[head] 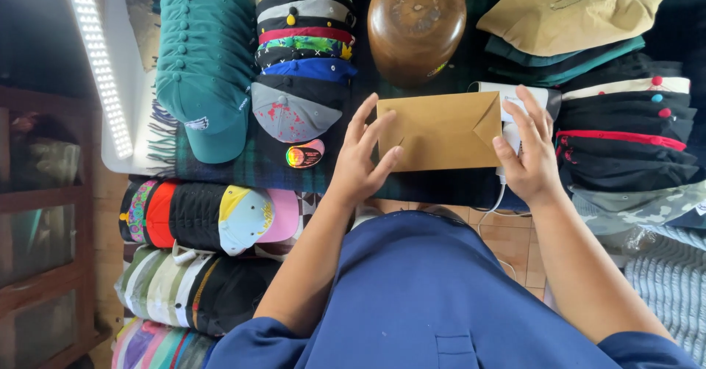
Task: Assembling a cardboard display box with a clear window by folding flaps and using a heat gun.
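— What are the two hands on?

— A brown paper envelope (pixel 440 131), held flat between them over the tabletop (pixel 441 187), which is covered in a dark plaid cloth. The left hand (pixel 363 157) has its fingers spread and laid on the envelope's left end, fingertips on top. The right hand (pixel 531 151) is at the right end, fingers stretched along the edge where the pointed flap sits.

— Are the hands clamped on it?

— Both are open-fingered and touching it, more steadying than squeezing. I cannot tell whether the thumbs go underneath.

— What lies under the right hand?

— A white device (pixel 515 98) with a white cable (pixel 494 201) running down from it, partly hidden by the envelope and the palm.

— And beyond the fingertips?

— Straight ahead of the envelope stands a rounded wooden hat block (pixel 416 22). Beyond and to the left of the left hand are two rows of stacked caps: a teal stack (pixel 206 67) and a mixed-colour stack (pixel 305 53) whose nearest cap is grey with red splashes. To the right of the right hand is a dark stack of caps (pixel 625 123) with red and white edges, and past it a tan folded hat (pixel 570 9) on green ones.

— Anything nearer the body?

— To the left of the left forearm, more caps lie in rows (pixel 209 215), striped and patterned. Farther left a lit strip lamp (pixel 98 60) runs along the edge.
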